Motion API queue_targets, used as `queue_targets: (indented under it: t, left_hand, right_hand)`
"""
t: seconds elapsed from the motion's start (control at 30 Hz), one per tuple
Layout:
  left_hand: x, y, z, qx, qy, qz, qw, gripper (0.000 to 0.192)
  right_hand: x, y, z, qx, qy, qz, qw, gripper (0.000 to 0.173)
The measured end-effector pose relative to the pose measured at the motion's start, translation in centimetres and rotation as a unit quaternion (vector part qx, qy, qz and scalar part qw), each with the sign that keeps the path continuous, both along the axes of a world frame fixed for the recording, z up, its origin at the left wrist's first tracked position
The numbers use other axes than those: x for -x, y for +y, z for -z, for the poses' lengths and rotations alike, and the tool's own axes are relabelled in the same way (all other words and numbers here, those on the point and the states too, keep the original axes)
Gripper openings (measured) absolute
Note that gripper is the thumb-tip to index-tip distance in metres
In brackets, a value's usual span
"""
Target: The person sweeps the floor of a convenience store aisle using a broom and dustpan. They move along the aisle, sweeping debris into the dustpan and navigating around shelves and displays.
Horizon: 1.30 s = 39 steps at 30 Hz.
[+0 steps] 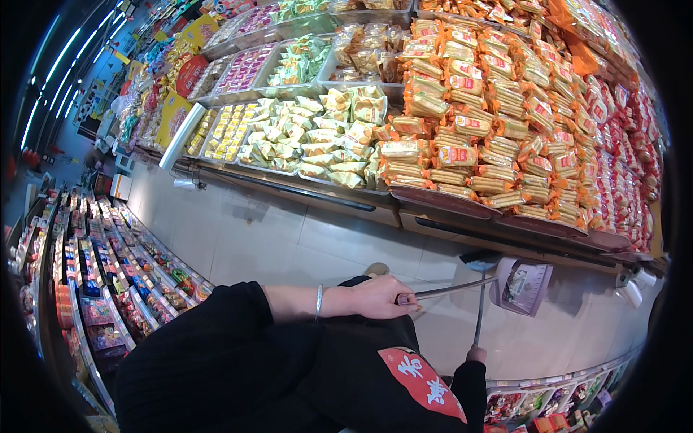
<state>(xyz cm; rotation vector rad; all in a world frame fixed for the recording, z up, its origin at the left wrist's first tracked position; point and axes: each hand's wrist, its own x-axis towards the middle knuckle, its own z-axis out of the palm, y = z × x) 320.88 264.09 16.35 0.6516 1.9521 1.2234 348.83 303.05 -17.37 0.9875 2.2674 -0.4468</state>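
My left hand (387, 296), below a silver bracelet, grips the thin metal handle (455, 288) of a lilac plastic dustpan (540, 287). The pan sits at the floor by the foot of the display stand, and something small and pale lies inside it. Lower right, my right hand (476, 354) is closed around the pole of a broom (480, 314). The broom's dark head (479, 261) rests near the stand's base, just left of the dustpan. The two handles cross in view.
A display stand (433, 222) heaped with wrapped snacks and orange-packed biscuits (455, 157) runs along the far side. Shelves (103, 287) of packets stand left, bins (520, 400) lower right. Plastic bag rolls (631, 292) hang at the right. One shoe (377, 269) shows on the tiled floor (260, 238).
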Motion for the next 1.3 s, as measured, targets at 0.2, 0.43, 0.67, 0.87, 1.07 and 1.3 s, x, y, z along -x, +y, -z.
queue_targets:
  t: [0.2, 0.43, 0.67, 0.87, 1.07, 1.3]
  left_hand:
    - [-0.6, -0.2, 0.6, 0.018, 0.017, 0.032, 0.999, 0.021]
    - [-0.9, 0.7, 1.0, 0.073, -0.023, 0.040, 0.996, 0.024]
    - [-1.4, 1.1, 2.6, 0.153, -0.020, 0.063, 0.986, 0.028]
    - [-0.8, -0.3, 3.7, 0.177, -0.040, 0.028, 0.983, 0.029]
    - [-0.1, -2.8, 4.8, 0.177, -0.002, 0.021, 0.984, 0.029]
    - [0.3, -4.1, 5.1, 0.187, 0.002, -0.031, 0.982, 0.029]
  right_hand:
    - [-12.9, 0.9, -0.2, -0.023, -0.139, -0.075, 0.987, 0.040]
    - [-20.9, -1.5, -2.2, -0.074, -0.051, 0.058, 0.994, 0.035]
    - [-24.6, -8.7, -4.9, -0.091, -0.088, 0.055, 0.991, 0.036]
    - [-22.8, -11.1, -6.6, -0.011, -0.023, 0.251, 0.968, 0.040]
    - [-15.3, -9.8, -9.8, -0.035, 0.081, 0.224, 0.970, 0.037]
    - [-15.6, -3.7, -7.6, -0.020, 0.026, 0.153, 0.988, 0.043]
